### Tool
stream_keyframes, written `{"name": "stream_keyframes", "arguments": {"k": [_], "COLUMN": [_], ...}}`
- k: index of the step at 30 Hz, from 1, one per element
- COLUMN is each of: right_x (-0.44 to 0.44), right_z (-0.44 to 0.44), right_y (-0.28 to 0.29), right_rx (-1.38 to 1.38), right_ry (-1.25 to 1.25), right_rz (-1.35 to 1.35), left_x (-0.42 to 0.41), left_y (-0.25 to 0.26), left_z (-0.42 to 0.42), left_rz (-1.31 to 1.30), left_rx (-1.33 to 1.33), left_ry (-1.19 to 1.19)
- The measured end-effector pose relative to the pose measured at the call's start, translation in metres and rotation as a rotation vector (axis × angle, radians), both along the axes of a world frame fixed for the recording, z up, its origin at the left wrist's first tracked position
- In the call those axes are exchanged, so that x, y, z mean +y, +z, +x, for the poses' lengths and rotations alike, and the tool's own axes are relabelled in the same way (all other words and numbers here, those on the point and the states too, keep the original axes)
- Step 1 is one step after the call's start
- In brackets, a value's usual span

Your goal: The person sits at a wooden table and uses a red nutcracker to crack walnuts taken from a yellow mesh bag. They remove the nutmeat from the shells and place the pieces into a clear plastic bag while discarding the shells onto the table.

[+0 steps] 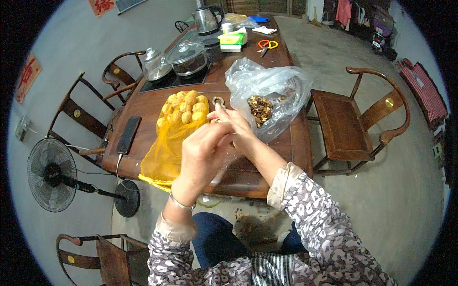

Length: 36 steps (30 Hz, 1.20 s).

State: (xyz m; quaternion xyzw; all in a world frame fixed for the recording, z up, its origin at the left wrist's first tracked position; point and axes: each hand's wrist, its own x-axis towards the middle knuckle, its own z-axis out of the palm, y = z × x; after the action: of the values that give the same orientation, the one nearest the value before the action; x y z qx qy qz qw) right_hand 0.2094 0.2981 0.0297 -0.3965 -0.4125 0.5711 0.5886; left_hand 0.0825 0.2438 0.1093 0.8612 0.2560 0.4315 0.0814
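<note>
My left hand (204, 148) is curled, its fingers meeting my right hand (236, 125) above the near part of the wooden table (286, 153). Whatever may lie between the fingers is hidden. Just beyond the right fingertips shows a ring-shaped metal tool end (218, 100); whether it is held or resting cannot be seen. To the left lies a yellow mesh bag (164, 150) filled with several whole walnuts (191, 107). On the right, a clear plastic bag (247, 77) spreads open around broken walnut shells and pieces (260, 110).
A phone (128, 135) lies by the left edge, with a cable attached. Glass-lidded pots (187, 59), an electric kettle (206, 21), a tissue pack (232, 38) and scissors (265, 47) stand or lie farther back. Wooden chairs (345, 125) and a fan (52, 174) flank the table.
</note>
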Motion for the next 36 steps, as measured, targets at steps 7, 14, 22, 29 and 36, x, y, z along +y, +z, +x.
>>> {"name": "stream_keyframes", "arguments": {"k": [7, 14, 22, 29, 36], "right_x": [0.007, 0.001, 0.014, -0.005, 0.007], "right_z": [0.003, 0.009, 0.003, -0.008, -0.006], "right_y": [-0.012, -0.013, -0.043, 0.004, -0.001], "right_rx": [-0.232, -0.476, -0.618, -0.458, -0.367], "right_ry": [0.075, 0.110, 0.140, 0.161, 0.044], "right_rz": [0.086, 0.037, 0.137, -0.180, -0.037], "left_x": [0.037, 0.043, 0.073, 0.119, 0.132], "left_y": [0.027, 0.020, 0.014, -0.014, -0.004], "left_z": [0.074, 0.062, 0.085, 0.093, 0.088], "left_rz": [0.210, 0.159, 0.042, 0.077, 0.026], "left_rx": [0.386, 0.466, 0.907, 1.008, 0.770], "left_ry": [0.017, -0.134, -0.139, -0.011, -0.049]}}
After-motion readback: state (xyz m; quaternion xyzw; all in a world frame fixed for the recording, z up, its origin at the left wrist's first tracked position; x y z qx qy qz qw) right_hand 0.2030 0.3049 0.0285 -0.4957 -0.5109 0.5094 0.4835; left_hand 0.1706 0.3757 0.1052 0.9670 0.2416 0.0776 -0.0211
